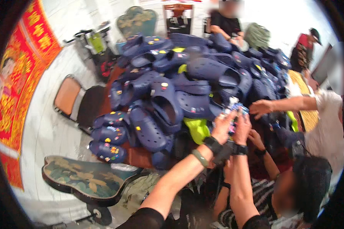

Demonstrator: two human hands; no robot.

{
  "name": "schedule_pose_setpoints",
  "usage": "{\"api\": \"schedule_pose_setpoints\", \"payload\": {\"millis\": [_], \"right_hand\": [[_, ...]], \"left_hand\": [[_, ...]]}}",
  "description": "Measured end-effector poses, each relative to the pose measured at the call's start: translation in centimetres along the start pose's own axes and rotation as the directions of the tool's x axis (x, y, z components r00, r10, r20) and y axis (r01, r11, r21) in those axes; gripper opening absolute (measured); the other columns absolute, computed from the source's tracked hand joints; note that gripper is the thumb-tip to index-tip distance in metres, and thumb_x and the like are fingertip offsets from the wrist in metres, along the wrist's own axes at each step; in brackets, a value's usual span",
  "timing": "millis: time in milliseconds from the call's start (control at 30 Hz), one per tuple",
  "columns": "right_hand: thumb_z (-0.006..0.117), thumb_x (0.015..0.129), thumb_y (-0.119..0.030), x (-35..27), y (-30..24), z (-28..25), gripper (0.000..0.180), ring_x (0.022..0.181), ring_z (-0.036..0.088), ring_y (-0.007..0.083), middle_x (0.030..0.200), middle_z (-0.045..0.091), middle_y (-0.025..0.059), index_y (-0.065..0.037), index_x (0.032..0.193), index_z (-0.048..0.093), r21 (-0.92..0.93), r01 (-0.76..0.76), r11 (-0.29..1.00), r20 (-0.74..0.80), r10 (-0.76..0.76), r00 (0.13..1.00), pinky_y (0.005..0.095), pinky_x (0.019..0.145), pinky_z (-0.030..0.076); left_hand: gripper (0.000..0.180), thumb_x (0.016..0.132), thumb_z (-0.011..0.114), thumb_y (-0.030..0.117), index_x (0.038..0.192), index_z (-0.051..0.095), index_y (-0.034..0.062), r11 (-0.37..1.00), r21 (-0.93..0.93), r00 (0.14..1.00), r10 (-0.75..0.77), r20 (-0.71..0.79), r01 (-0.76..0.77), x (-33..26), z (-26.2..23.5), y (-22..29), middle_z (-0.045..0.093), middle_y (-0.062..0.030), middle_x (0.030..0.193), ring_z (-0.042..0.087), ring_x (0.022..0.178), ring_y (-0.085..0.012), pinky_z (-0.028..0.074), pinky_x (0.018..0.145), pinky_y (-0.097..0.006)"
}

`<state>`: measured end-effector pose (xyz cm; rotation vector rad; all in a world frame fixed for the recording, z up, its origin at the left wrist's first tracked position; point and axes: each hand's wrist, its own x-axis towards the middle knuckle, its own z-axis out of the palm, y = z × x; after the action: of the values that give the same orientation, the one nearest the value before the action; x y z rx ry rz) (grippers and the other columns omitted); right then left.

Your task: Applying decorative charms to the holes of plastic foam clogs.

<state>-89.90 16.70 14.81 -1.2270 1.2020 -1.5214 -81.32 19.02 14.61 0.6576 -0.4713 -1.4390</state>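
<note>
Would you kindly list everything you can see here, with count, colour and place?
Clogs: a large heap, too many to count, navy blue with small coloured charms, on the table at centre.
Small packet: one, white and blue, between both hands at the heap's right edge.
Yellow-green bags: at least two, among the clogs.
Chair: one, brown and black, left of the table.
Red banner: one, red and gold, left wall.
Other people: several, right side and far end; one hand reaches in.
Left hand: black band, green bangle, on the packet.
Right hand: black band, on the packet.
</note>
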Motion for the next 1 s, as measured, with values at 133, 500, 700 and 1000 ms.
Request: {"api": "schedule_pose_setpoints", "payload": {"millis": [133, 500, 700, 1000], "right_hand": [[0.058, 0.095, -0.011, -1.8, -0.6, 1.8, 0.025, 0.106, 0.059, 0.0152, 0.116, 0.067, 0.0084, 0.000, 0.115, 0.066, 0.096, 0.058, 0.994, 0.059, -0.064, 0.996, 0.0291, 0.094, 0.044], [0.059, 0.096, -0.010, -13.5, -8.4, 2.8, 0.024, 0.100, 0.058, 0.0119, 0.109, 0.067, 0.0032, 0.000, 0.116, 0.066, 0.281, 0.059, 0.958, 0.187, -0.115, 0.976, 0.0268, 0.089, 0.045], [0.058, 0.097, -0.017, -22.7, -10.5, 2.9, 0.025, 0.097, 0.059, 0.0138, 0.108, 0.067, 0.0075, -0.001, 0.115, 0.066, 0.040, 0.239, 0.970, 0.272, -0.241, 0.932, 0.0288, 0.084, 0.047], [0.055, 0.095, -0.016, -31.9, -12.5, -1.2, 0.026, 0.076, 0.057, 0.0065, 0.095, 0.067, -0.0013, -0.007, 0.116, 0.067, 0.044, 0.112, 0.993, 0.410, -0.120, 0.904, 0.0229, 0.065, 0.046]], "left_hand": [[0.026, 0.094, 0.066, 0.024, 0.115, 0.065, 0.0072, 0.997, -0.052, 0.998, 0.057, 0.026, -0.056, -2.0, -0.8, 2.4, 0.068, 0.0005, 0.105, 0.061, 0.091, -0.0074, 0.048, 0.079, -0.024], [0.027, 0.096, 0.064, 0.023, 0.117, 0.063, 0.0070, 0.971, 0.003, 0.971, 0.239, -0.024, -0.239, -15.5, -0.4, 7.5, 0.067, -0.0007, 0.108, 0.063, 0.094, -0.0104, 0.052, 0.081, -0.028], [0.028, 0.095, 0.065, 0.022, 0.118, 0.063, 0.0063, 0.951, -0.056, 0.952, 0.300, -0.054, -0.303, -26.0, -2.4, 9.7, 0.067, -0.0007, 0.108, 0.063, 0.094, -0.0112, 0.052, 0.082, -0.028], [0.031, 0.093, 0.067, 0.030, 0.116, 0.064, 0.0089, 0.908, -0.015, 0.885, 0.404, -0.230, -0.418, -38.5, -1.1, 8.4, 0.066, 0.0020, 0.106, 0.058, 0.095, -0.0076, 0.046, 0.083, -0.025]]}}
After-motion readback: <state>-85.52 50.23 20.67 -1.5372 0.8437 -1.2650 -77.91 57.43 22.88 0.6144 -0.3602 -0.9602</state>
